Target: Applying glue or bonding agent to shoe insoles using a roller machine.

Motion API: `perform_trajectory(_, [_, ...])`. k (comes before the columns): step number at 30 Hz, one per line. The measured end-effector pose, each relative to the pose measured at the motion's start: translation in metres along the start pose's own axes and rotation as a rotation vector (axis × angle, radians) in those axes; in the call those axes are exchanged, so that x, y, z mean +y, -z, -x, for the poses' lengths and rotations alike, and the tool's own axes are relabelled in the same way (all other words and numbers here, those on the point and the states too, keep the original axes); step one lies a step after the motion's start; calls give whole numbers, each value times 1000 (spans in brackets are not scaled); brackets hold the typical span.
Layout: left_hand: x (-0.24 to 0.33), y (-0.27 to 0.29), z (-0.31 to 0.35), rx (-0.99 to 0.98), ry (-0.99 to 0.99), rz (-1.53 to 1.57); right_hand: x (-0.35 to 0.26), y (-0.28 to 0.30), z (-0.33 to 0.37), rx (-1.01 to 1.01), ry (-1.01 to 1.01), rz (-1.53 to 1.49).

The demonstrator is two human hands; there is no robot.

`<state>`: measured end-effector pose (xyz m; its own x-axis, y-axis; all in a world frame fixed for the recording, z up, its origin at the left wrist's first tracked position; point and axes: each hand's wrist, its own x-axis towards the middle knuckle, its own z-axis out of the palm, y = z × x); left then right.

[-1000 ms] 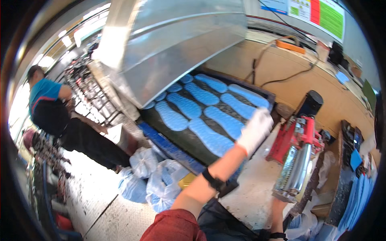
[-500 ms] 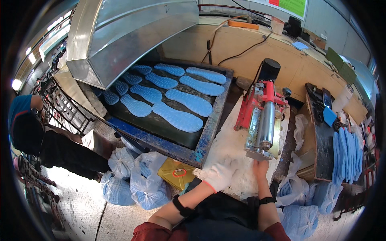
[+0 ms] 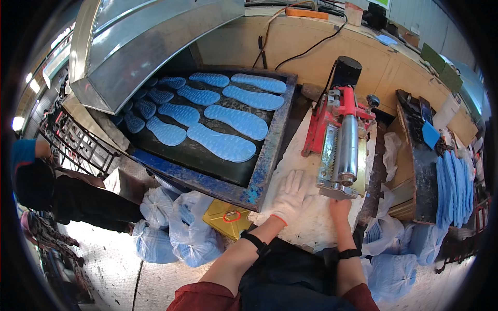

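Note:
My left hand (image 3: 291, 198), in a white glove with a red cuff edge, lies on the pale worktop (image 3: 282, 168) with its fingers stretched forward and nothing in them. My right hand (image 3: 340, 209) is bare and reaches to the near end of the red machine (image 3: 346, 115) with a shiny metal roller (image 3: 347, 150). Its fingertips are tucked beneath the machine's front plate, so what they touch or hold is hidden. Left of the hands, blue insoles (image 3: 221, 142) lie in rows on a dark conveyor belt (image 3: 228, 170) framed in worn blue metal.
A sheet-metal hood (image 3: 155, 46) covers the belt's far left. Bags of blue insoles (image 3: 194, 228) and a yellow can (image 3: 225, 218) stand below the belt. Blue insoles (image 3: 454, 189) hang stacked beside the right-hand shelf (image 3: 424, 181). At the left is another person (image 3: 36, 181).
My left hand has slid forward over the worktop, its fingers now pointing away from me. My right hand stays by the machine's front end. The whole view has shifted slightly.

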<state>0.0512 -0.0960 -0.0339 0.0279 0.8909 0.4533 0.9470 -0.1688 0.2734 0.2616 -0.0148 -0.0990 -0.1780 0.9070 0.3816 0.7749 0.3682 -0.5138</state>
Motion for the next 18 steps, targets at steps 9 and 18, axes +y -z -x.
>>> perform_trajectory(9, [-20,-29,17,681,-439,-1852,-5,-11,-5,-304,-131,18])
perform_trajectory(18, [7,-6,-4,-235,-99,-181,74,154,102,21,-268,-581])
